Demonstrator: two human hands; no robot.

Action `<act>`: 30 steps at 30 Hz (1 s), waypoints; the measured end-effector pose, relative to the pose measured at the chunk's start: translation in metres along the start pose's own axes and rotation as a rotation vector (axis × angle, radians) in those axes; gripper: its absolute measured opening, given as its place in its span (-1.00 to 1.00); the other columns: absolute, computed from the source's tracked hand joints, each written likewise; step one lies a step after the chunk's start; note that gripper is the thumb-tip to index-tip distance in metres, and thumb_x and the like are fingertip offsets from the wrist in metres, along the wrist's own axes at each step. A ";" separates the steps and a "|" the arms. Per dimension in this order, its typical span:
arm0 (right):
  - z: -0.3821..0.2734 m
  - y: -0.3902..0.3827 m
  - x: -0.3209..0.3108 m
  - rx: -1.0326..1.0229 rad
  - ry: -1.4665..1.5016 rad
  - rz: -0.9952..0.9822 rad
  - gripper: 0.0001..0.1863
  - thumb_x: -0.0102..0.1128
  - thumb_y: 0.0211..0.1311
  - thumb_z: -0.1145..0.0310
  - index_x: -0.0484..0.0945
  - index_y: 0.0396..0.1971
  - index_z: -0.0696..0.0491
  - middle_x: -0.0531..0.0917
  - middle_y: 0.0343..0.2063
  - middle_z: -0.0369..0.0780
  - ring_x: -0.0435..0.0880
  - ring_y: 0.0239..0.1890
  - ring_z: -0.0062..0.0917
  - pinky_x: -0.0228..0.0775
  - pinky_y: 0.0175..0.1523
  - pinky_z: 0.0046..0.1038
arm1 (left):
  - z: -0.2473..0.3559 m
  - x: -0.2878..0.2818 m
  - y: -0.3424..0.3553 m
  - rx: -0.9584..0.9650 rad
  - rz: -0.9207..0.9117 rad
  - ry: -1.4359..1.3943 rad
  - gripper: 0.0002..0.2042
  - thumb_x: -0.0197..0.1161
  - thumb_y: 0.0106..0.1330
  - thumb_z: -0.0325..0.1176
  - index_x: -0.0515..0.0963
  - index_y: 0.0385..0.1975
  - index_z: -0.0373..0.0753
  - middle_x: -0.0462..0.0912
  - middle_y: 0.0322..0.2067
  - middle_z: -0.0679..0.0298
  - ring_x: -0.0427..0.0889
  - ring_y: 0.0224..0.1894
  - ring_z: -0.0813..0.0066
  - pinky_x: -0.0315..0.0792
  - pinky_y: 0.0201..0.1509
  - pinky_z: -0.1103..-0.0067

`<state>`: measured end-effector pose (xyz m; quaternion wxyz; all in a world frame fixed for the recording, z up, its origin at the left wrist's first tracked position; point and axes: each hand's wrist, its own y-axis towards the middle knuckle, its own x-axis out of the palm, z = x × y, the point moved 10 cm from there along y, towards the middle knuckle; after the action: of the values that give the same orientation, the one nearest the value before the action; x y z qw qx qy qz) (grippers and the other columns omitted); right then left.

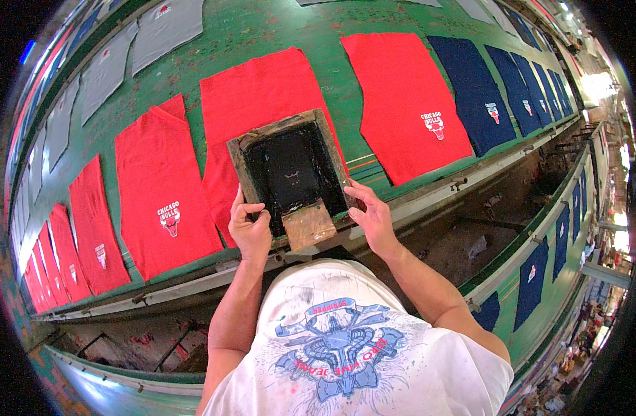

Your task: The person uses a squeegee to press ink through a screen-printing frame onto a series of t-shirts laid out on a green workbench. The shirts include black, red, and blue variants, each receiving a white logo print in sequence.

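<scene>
A small wooden screen-printing frame (328, 139) lies over a red fabric panel (259, 87) at the near edge of the green table. Dark ink covers most of its mesh, with a small pale mark in the middle. A squeegee with a flat wooden handle (309, 227) rests at the frame's near end. My left hand (252, 225) grips the frame's near left side, fingers curled and thumb bent inward. On the near right side, my right hand (368, 216) holds the frame between thumb and fingers. The lower part of the red panel is hidden beneath the frame.
Red panels with a printed bull's head (169, 222) line the table to the left; another printed red panel (408, 104) lies right, then navy ones (470, 97). Grey panels (167, 35) lie across the far side. A metal rail (429, 196) runs along the near edge.
</scene>
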<state>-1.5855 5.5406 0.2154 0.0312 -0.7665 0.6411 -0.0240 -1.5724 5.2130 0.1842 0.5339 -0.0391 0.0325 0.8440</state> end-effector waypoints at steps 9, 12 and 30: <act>-0.002 -0.003 -0.003 0.019 -0.037 0.044 -0.46 0.42 0.41 0.53 0.64 0.38 0.16 0.52 0.52 -0.02 0.45 0.58 -0.28 0.17 0.70 -0.20 | 0.006 0.002 0.001 0.043 -0.010 -0.034 -0.84 0.32 0.16 -0.76 0.67 -0.37 -0.33 0.45 0.57 -0.26 0.51 0.58 0.09 0.33 0.58 0.39; -0.002 -0.002 -0.004 0.061 -0.031 0.093 -0.46 0.44 0.35 0.55 0.67 0.34 0.14 0.58 0.46 -0.02 0.52 0.53 -0.22 0.26 0.66 -0.19 | 0.004 0.001 0.001 0.009 -0.001 -0.028 -0.85 0.31 0.15 -0.75 0.67 -0.40 -0.34 0.45 0.56 -0.29 0.51 0.58 0.10 0.33 0.57 0.40; -0.089 -0.024 0.089 -0.691 -0.837 -0.360 -0.61 0.46 0.12 0.45 0.81 0.01 0.02 0.75 0.16 -0.20 0.68 0.27 -0.20 0.57 0.36 -0.12 | 0.010 0.004 0.003 0.003 -0.015 -0.027 -0.88 0.31 0.13 -0.73 0.64 -0.46 -0.33 0.41 0.56 -0.36 0.46 0.62 0.08 0.27 0.60 0.42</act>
<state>-1.5530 5.4557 0.3055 0.0255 -0.7735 0.4042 0.4875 -1.5771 5.2165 0.1935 0.5406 -0.0270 0.0261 0.8404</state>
